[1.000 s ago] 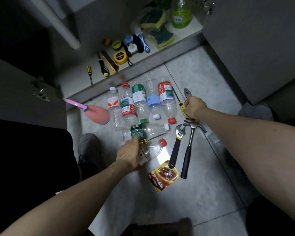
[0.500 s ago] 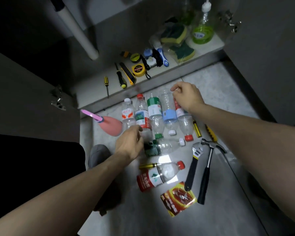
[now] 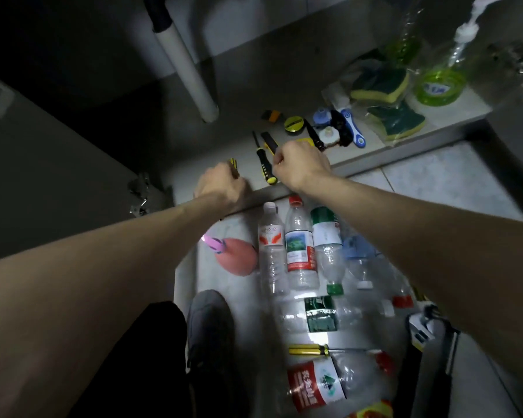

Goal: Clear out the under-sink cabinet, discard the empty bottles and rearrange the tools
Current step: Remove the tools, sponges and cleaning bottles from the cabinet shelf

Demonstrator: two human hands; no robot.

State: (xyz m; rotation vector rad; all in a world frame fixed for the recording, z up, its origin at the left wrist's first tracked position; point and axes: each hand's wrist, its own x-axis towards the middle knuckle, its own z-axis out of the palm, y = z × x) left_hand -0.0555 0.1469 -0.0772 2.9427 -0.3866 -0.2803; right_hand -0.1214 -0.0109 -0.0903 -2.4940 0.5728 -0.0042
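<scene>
Both hands reach the cabinet floor at frame centre to collect tools — left hand (image 3: 221, 184) grips the small yellow screwdriver (image 3: 233, 165), right hand (image 3: 299, 165) curls round the utility knife (image 3: 269, 142).

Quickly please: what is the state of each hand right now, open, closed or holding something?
Left hand: closed around the small yellow screwdriver on the cabinet floor.
Right hand: fingers curled over the tools; what it holds cannot be told.
</scene>
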